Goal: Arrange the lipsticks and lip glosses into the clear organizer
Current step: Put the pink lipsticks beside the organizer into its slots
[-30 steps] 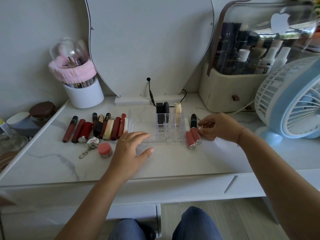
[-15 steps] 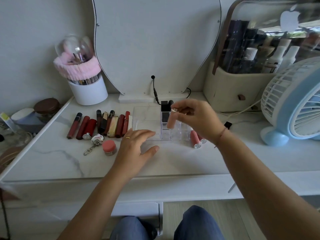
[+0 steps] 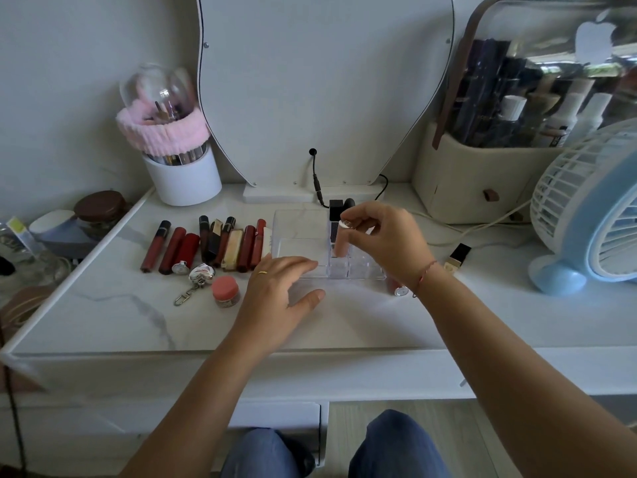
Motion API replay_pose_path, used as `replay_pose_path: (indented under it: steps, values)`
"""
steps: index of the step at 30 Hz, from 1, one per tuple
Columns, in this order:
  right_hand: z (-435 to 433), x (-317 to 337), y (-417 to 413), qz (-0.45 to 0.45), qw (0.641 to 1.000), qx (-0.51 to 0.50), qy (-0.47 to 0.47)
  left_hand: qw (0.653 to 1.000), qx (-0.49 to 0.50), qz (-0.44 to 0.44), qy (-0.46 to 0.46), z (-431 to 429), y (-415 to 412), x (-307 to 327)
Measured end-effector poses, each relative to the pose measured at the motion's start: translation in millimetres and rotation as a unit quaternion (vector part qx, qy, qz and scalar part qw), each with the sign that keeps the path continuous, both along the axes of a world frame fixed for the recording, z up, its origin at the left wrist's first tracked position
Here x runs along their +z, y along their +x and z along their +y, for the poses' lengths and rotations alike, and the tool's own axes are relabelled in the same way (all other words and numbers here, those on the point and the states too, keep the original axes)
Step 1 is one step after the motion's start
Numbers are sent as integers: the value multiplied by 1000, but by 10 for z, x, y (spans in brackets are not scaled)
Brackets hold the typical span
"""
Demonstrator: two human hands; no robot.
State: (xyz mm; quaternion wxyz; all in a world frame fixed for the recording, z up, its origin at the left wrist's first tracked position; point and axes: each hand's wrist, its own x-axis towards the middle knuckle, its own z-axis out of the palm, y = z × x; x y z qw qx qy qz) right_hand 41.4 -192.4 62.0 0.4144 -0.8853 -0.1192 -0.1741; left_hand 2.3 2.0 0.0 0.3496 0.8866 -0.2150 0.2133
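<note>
The clear organizer (image 3: 300,236) stands mid-desk with two black lipsticks (image 3: 336,207) upright in its back slots. My right hand (image 3: 386,239) is shut on a pink lipstick (image 3: 342,244), upright, its lower end inside a slot in the organizer's right part. My left hand (image 3: 282,288) lies flat, fingers apart, against the organizer's front edge. A row of several red and dark lipsticks and glosses (image 3: 206,246) lies to the left. One pink lipstick (image 3: 398,288) lies under my right wrist. A black and gold lipstick (image 3: 456,257) lies to the right.
A small pink-lidded jar (image 3: 225,291) and a keychain (image 3: 196,277) lie in front of the row. A white brush holder (image 3: 182,174) stands at the back left, a mirror (image 3: 324,91) behind, a beige cosmetics case (image 3: 482,174) and a blue fan (image 3: 593,208) on the right.
My right hand picked a pink lipstick from beside the organizer, carried it left over the slots and has lowered it into one. My left hand stayed at the organizer's front.
</note>
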Motion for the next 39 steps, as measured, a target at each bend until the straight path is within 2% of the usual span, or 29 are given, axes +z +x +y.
replay_pose_path:
  steps: [4,11,13,15,18,20,22,29,35,39]
  values:
    - [39,-94,-21,5,998,20,-53,1000,0,5,0,-3,-9,9]
    - [-19,-131,-80,-18,996,35,-78,1000,4,19,13,-6,-18,36]
    - [-162,-88,-84,-27,998,8,-47,999,3,28,16,-4,-22,42]
    - [-432,-58,-82,-34,997,-69,-17,999,0,33,16,-3,-25,42]
    - [-956,-142,-116,38,984,-168,-53,999,0,35,17,-5,-28,39]
    - [-1211,-250,-164,116,972,-179,-96,999,0,34,14,2,-23,35]
    - [-1360,-343,-196,148,964,-184,-121,999,-1,34,10,-2,-20,34]
    - [-1429,-495,-102,151,966,-192,-89,999,0,33,10,-8,-26,48]
    - [-1485,-498,-86,160,959,-191,-132,999,1,40,6,-12,-30,54]
    - [-1512,-509,-54,165,964,-178,-113,999,4,43,6,-11,-31,58]
